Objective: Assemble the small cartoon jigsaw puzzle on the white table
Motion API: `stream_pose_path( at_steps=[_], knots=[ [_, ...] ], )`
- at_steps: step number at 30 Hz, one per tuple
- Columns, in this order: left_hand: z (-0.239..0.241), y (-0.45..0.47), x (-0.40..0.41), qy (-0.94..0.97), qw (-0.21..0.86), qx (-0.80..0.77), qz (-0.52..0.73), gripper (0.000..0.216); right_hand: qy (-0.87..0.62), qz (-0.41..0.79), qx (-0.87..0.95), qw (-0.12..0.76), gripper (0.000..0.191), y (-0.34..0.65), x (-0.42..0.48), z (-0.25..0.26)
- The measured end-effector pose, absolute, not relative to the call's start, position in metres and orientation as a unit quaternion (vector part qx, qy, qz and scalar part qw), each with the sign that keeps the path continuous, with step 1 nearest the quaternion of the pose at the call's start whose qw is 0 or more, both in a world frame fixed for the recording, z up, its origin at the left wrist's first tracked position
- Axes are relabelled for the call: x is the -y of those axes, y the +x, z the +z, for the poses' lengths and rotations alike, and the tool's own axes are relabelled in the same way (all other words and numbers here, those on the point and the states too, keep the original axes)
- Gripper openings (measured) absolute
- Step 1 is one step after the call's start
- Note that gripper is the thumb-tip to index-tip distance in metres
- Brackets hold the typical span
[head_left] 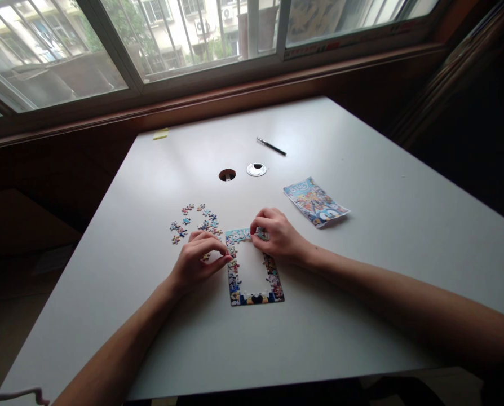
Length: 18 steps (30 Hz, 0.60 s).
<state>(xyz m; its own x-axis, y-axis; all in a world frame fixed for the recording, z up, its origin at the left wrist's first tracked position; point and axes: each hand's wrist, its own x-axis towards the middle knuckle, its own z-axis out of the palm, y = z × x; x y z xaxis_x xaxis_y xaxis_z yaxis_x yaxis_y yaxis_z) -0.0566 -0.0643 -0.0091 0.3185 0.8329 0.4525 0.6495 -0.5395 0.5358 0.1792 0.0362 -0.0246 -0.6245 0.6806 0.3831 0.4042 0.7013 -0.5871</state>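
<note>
Fingers (221, 261) of the left hand (195, 260) and right hand (279, 237) curl at the puzzle border (257, 299), perhaps steadying it, though whether clamped cannot be told

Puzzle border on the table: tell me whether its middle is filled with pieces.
No, a bare white surface shows inside the puzzle border.

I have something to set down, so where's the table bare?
The table is bare right of the printed sheet and on the near side of the puzzle frame. It's crowded left of the frame: loose pieces and the left hand.
</note>
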Motion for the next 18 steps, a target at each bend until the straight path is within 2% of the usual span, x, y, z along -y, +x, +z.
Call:
stream_pose_path(
  at_steps=[18],
  knots=[
    [-0.0096, -0.0562, 0.0646, 0.800, 0.129, -0.461, 0.361, 0.007, -0.304, 0.240, 0.870, 0.306, 0.012, 0.1790, -0.0373, -0.0235]
  ],
)
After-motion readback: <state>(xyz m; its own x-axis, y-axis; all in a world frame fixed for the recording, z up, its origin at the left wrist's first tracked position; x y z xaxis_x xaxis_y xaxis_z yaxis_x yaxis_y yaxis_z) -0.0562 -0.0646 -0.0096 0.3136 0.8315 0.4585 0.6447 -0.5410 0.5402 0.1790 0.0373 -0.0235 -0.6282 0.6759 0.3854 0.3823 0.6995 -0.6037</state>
